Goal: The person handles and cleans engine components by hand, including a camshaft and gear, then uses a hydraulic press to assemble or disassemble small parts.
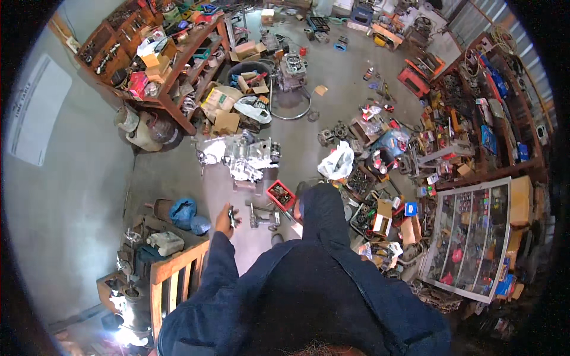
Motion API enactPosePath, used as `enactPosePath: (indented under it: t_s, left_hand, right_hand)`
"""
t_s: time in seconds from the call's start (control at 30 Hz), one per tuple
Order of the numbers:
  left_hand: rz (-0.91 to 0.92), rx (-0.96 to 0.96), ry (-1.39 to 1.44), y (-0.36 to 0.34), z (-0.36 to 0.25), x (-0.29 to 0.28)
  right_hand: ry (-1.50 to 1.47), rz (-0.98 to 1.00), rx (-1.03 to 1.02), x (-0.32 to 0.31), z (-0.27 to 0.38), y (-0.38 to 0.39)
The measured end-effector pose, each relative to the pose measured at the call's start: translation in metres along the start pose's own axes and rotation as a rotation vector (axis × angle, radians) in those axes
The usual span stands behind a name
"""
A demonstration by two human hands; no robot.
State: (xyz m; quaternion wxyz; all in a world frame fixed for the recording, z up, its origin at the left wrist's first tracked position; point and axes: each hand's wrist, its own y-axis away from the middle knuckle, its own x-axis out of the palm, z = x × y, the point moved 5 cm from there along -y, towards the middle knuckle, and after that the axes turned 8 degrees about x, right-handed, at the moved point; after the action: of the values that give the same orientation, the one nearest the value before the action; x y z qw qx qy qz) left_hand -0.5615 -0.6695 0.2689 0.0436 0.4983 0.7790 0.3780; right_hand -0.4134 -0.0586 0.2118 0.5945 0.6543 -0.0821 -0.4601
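Observation:
My left hand [224,221] is stretched forward, low over the floor, with its fingers closed round a small dark metal part [232,216] whose kind I cannot make out. Just right of it stands a grey metal bracket-like piece [262,217]. Beyond that, a red tray [281,195] holds small loose metal parts. A large bright metal gearbox or engine casing [246,155] lies farther ahead. A dark clothed shape [325,213] rises in front of my body on the right, and my right hand does not show.
A wooden slatted rail [172,267] and a bench with blue bags [184,212] stand on the left. Boxes and a white plastic bag [337,161] crowd the right, before a glass-fronted cabinet [469,237]. An engine block [292,72] and loaded wooden shelves [178,74] stand farther off.

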Motion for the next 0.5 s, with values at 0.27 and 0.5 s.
enactPosePath:
  t_s: [0.27,0.5]
  left_hand:
    - [-0.164,-0.144,-0.096,-0.101,0.000,0.060]
    - [0.032,-0.435,-0.165,-0.258,-0.089,0.271]
  right_hand:
    - [0.021,0.091,0.019,-0.076,0.088,-0.160]
    - [0.263,-0.022,-0.333,-0.250,0.221,-0.293]
